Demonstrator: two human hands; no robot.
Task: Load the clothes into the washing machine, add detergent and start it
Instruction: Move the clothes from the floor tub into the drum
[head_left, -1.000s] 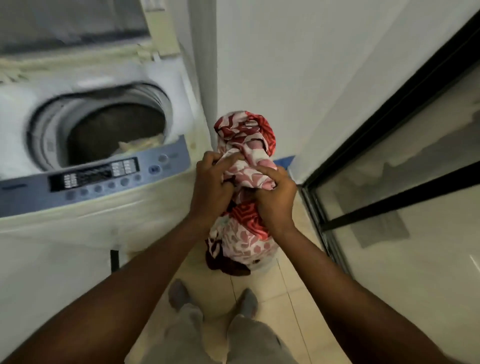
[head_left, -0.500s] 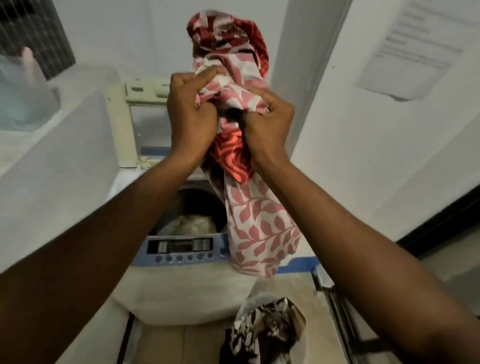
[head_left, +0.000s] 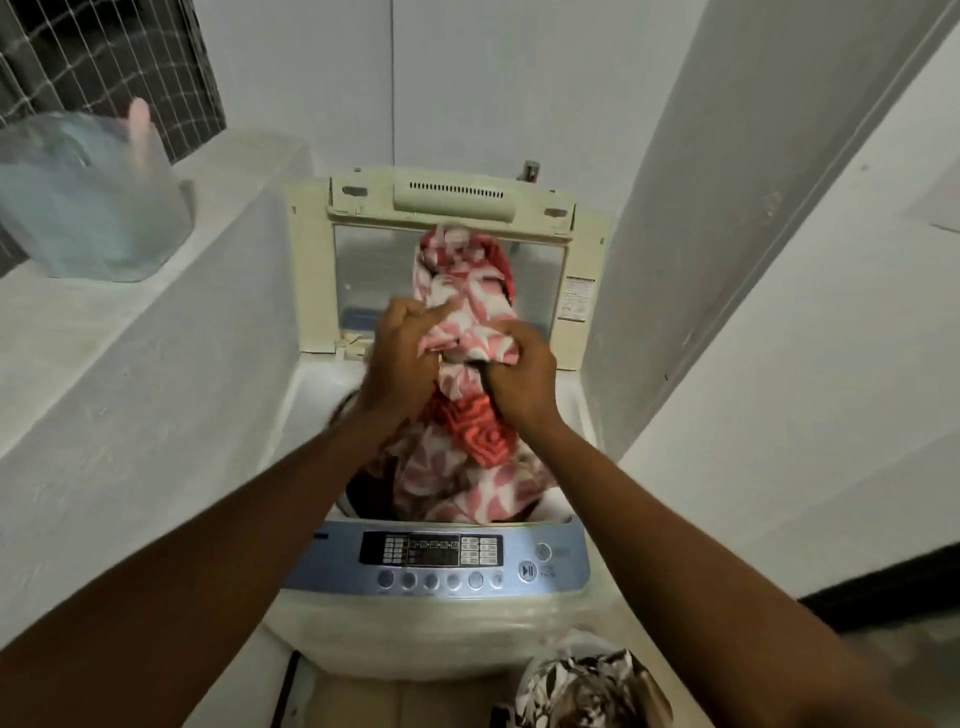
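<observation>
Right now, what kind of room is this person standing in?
Probably a small laundry corner at home. A top-loading washing machine stands with its lid up, both hands push a red and white cloth into it, and more clothes wait in a basket on the floor.

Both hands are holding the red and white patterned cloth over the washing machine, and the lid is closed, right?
Not quite. The head view shows the lid open; the left hand and right hand hold the red and white cloth over the washing machine.

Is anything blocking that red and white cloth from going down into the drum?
Nothing visible does. The lid is up, and the cloth, gripped by left hand and right hand, already hangs into the drum opening.
</observation>
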